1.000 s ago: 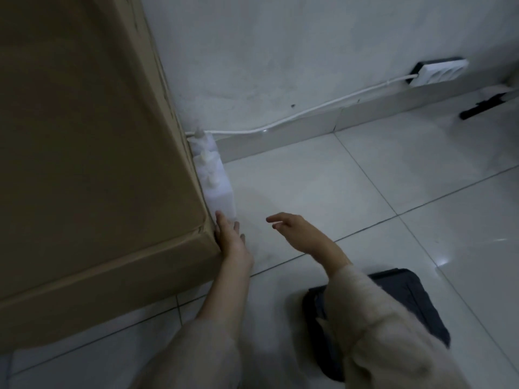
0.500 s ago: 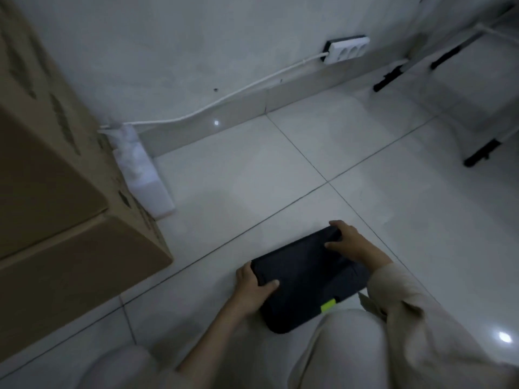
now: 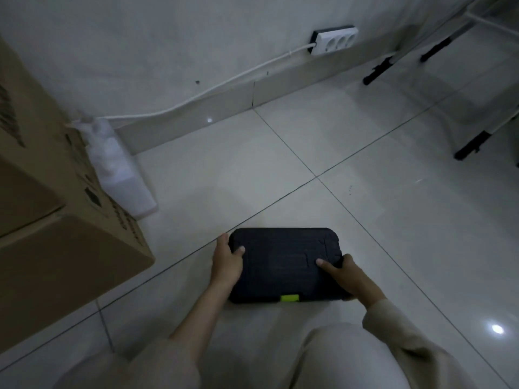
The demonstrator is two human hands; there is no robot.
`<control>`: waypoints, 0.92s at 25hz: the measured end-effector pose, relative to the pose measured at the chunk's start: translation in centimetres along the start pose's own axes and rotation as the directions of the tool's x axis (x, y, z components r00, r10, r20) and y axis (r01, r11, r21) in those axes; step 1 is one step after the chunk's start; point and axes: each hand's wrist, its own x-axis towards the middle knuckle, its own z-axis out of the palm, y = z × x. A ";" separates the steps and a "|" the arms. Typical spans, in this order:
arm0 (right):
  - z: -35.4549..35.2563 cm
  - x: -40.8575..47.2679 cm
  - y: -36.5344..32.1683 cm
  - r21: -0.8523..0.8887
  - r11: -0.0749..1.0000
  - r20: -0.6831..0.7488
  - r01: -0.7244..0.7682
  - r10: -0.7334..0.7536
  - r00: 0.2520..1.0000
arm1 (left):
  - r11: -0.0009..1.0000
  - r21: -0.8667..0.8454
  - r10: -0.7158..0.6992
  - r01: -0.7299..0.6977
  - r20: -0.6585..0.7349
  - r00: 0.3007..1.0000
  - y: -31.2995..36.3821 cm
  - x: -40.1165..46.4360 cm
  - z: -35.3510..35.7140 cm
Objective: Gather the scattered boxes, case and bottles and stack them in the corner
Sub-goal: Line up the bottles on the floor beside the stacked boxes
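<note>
Pale glossy tiles cover the floor, and a white wall carries a power strip with its cable along the skirting. Two stacked boxes stand at the left; their dark print is too blurred to read. White bottles stand between boxes and wall. The black case, with a green latch, is near the boxes. The left hand and right hand clamp its two short sides, thumbs on top.
</note>
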 end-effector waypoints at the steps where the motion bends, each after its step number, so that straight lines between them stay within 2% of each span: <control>1: 0.5 -0.4 -0.5 0.041 0.999 0.043 -0.013 0.011 0.999 | 0.999 -0.002 0.047 -0.048 -0.020 0.999 1.0 1.2 -0.6; 4: 2.4 -1.4 -2.6 0.248 0.969 0.149 -0.010 -0.028 0.988 | 0.958 0.098 0.276 -0.271 -0.037 0.961 2.7 3.1 -2.2; 6: 4.3 -1.9 -4.8 0.331 0.944 0.204 0.005 -0.077 0.976 | 0.871 0.323 0.390 -0.370 0.001 0.921 1.3 2.6 -2.2; 7: 5.3 -2.0 -6.1 0.364 0.931 0.230 0.011 -0.101 0.968 | 0.823 0.429 0.389 -0.373 0.054 0.920 0.0 1.9 -1.8; 10: 8.5 -1.7 -10.1 0.485 0.874 0.262 0.023 -0.170 0.950 | 0.721 0.607 0.297 -0.335 0.166 0.940 -2.5 1.1 -1.3; 13: 11.2 -0.8 -14.0 0.531 0.844 0.245 0.072 -0.234 0.941 | 0.665 0.690 0.263 -0.284 0.139 0.955 -1.5 3.9 -4.1; 16: 13.6 -0.1 -17.4 0.535 0.839 0.260 0.104 -0.280 0.924 | 0.462 0.855 0.253 -0.237 0.128 0.959 0.0 7.1 -8.6; 18: 15.1 0.3 -19.3 0.505 0.843 0.206 0.184 -0.325 0.923 | 0.347 0.922 0.269 -0.172 0.078 0.960 0.8 8.7 -10.4; 23: 17.3 1.7 -23.1 0.479 0.822 0.080 0.307 -0.390 0.918 | 0.348 0.937 0.248 0.008 -0.100 0.964 2.5 11.7 -10.5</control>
